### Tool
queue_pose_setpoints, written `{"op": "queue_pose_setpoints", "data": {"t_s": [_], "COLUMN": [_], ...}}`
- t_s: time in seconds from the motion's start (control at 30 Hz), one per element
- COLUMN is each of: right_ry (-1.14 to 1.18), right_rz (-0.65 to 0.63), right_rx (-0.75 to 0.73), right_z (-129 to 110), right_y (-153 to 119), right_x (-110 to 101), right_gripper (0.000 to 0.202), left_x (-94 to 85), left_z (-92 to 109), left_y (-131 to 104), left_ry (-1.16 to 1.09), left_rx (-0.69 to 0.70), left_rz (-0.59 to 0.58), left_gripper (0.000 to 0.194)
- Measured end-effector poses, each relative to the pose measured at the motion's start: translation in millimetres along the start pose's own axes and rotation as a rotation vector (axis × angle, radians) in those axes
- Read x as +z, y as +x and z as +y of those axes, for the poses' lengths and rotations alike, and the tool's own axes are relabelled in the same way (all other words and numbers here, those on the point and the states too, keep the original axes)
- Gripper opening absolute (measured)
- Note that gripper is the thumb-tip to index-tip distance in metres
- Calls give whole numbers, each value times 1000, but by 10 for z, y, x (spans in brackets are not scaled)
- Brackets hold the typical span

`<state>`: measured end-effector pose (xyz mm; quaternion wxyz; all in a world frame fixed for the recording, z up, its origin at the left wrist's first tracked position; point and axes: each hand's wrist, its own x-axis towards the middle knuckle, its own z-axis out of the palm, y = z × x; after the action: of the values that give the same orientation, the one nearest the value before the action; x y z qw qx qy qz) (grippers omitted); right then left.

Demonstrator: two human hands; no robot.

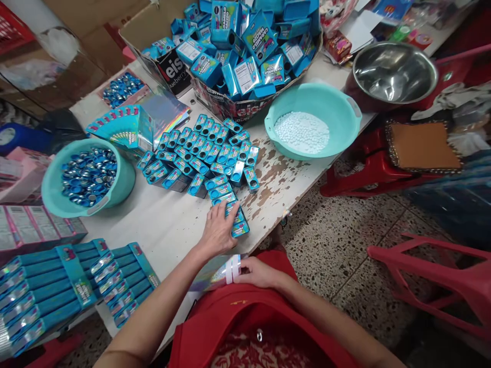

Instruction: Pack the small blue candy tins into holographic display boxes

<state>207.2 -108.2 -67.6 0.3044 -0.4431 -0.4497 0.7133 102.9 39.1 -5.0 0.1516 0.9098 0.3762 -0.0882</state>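
My left hand (219, 227) is over the near end of a short row of small blue candy boxes (240, 229), fingers and thumb curled around them. The box tops read "Caramelo Macizo". Beyond, several more blue boxes (199, 145) stand packed together, many with a dark round hole on top. Low at the table's front edge, against the red apron (249, 301), my right hand (256, 272) is closed on a shiny, see-through plastic sheet (215, 273) with white strips at its edge. Its fingertips are partly hidden.
Left stands a turquoise tub (125, 176) of blue-silver round pieces. Far right, another turquoise tub (337, 110) holds white pellets, beside a steel bowl (395, 74). A carton (233, 105) overflows with blue containers. Bundled blue packs (46, 296) lie lower left; a red stool (441, 276) stands right.
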Motion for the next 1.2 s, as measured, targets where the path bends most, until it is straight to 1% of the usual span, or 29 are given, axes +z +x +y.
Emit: {"op": "queue_pose_setpoints", "data": {"t_s": [0.07,0.1,0.17,0.23,0.33,0.37,0.4,0.47,0.5,0.53,0.57,0.63,0.67,0.7,0.73,0.77,0.83,0.9,0.97,1.03,1.13,1.2], "right_ry": [56,71,52,17,-59,-93,-122,-149,-144,-127,-100,-46,-27,-26,-56,-113,-264,-370,-364,-323,-317,-385], "right_rz": [-55,-47,44,131,240,280,318,394,424,447,460,454,439,422,414,420,449,432,364,337,407,451], "right_rx": [-9,3,55,114,135,123,107,87,91,104,124,157,160,150,131,112,91,97,96,68,49,69], "right_z": [-34,-40,-32,-15,-8,-13,-18,-22,-16,-4,15,73,108,145,182,216,272,306,322,326,311,268], "right_y": [-36,-53,-86,-112,-129,-126,-117,-84,-62,-36,-10,41,61,77,86,88,70,32,-5,-18,14,41], "right_x": [-57,-76,-95,-104,-129,-141,-152,-162,-159,-149,-134,-93,-73,-56,-43,-35,-32,-39,-49,-60,-82,-98], "right_gripper": [13,13,11,10,14,17,20,22,23,24,30,50,57,57,49,36,10,11,5,7,9,12], "left_x": [85,138,242,307,286,256,224,181,180,197,231,340,404,467,525,575,648,688,702,699,681,671], "left_z": [16,27,48,55,9,-23,-61,-144,-182,-216,-243,-278,-285,-285,-279,-269,-249,-244,-259,-281,-290,-277], "left_y": [-38,-57,-78,-74,-93,-133,-198,-399,-521,-644,-757,-919,-960,-978,-978,-970,-954,-961,-980,-974,-886,-801], "left_ry": [42,69,118,134,51,-7,-73,-198,-249,-301,-360,-463,-480,-462,-413,-350,-263,-253,-303,-401,-486,-456], "left_rx": [5,11,25,31,66,68,43,-98,-182,-242,-265,-258,-266,-287,-309,-318,-253,-162,-119,-99,-116,-186], "left_rz": [15,22,24,24,32,49,79,128,109,40,-81,-374,-481,-536,-545,-521,-462,-457,-480,-498,-477,-461], "left_gripper": [98,98,99,99,96,91,82,60,53,50,51,60,59,54,44,34,24,22,19,16,18,20]}}
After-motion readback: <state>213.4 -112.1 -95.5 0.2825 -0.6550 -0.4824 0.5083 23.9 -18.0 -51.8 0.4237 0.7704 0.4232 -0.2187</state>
